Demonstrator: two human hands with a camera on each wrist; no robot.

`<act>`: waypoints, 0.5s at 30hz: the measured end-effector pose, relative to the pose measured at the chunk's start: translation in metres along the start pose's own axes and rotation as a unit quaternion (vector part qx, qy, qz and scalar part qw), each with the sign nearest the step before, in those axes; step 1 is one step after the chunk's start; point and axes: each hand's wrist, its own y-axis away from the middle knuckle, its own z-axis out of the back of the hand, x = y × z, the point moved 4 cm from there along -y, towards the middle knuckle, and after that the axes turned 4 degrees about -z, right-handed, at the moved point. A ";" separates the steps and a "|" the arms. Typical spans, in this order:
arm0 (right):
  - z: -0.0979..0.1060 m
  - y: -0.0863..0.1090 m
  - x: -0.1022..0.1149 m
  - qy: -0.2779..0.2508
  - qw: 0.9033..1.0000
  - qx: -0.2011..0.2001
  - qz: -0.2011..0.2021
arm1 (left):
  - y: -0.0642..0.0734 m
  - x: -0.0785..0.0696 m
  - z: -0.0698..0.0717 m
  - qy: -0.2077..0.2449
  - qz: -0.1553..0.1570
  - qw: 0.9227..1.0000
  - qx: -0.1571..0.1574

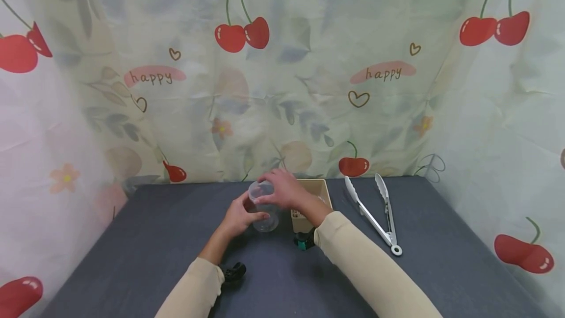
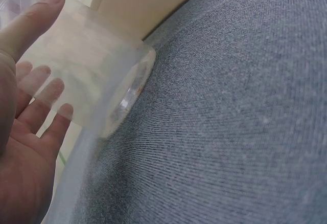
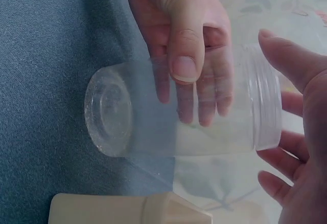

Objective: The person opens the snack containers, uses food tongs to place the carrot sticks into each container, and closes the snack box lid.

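My left hand gripped the clear, cylindrical plastic jar steady; at twelve o'clock my right hand spanned its mouth, hold unclear; sure contact seemed needed next.

The patterned cloth behind the worktop carried the word "happy" twice, in brown, lowercase, handwritten-style letters. One "happy" stood on a pink patch below and left of the printed upper-middle cherry pair; the other "happy", also on pink, stood below and farther right of that pair.
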 end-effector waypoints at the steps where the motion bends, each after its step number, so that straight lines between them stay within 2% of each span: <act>1: 0.000 0.000 0.000 -0.007 1.000 0.006 0.003 | 0.001 -0.004 0.000 -0.001 -0.002 1.000 -0.001; 6: 0.001 -0.001 0.000 -0.051 0.998 0.026 0.015 | 0.002 -0.005 0.000 -0.013 -0.002 1.000 -0.008; 13: 0.001 0.000 -0.001 -0.126 0.990 0.055 0.034 | -0.007 0.032 -0.001 -0.010 0.006 1.000 -0.029; 15: 0.002 0.000 -0.002 -0.143 0.987 0.059 0.038 | -0.008 0.033 0.000 -0.010 0.007 0.999 -0.032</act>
